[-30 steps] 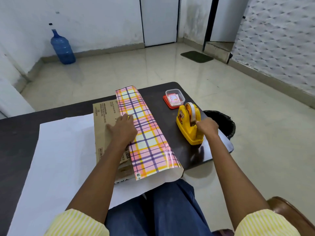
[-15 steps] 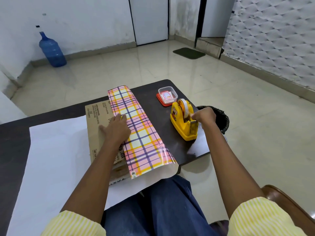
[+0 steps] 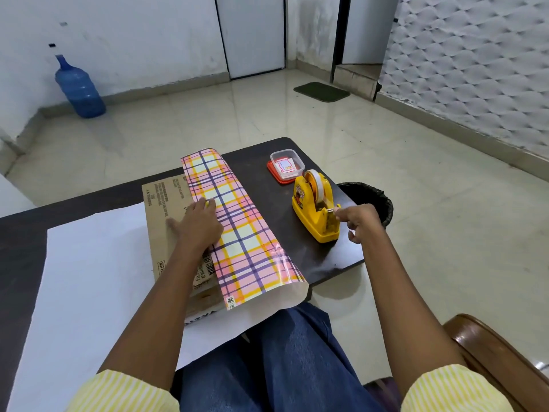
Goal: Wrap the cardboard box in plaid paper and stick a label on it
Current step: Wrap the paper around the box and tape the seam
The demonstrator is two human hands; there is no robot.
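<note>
The left hand lies flat with fingers straight, pressing the edge of the plaid paper onto the cardboard box beneath it. The box rests on the bench, with the paper folded over its side nearer the right hand. That hand, fingers curled, pinches the tape at the cutter of the yellow dispenser. Beyond it sits 1 small tub of labels.

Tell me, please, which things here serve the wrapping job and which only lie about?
For the job: cardboard box, plaid paper, yellow tape dispenser, clear tub seemingly of labels, left hand flat on the paper, right hand at the dispenser's cutter.
Lying about: blue water bottle, black bin, green mat, wooden chair.
</note>
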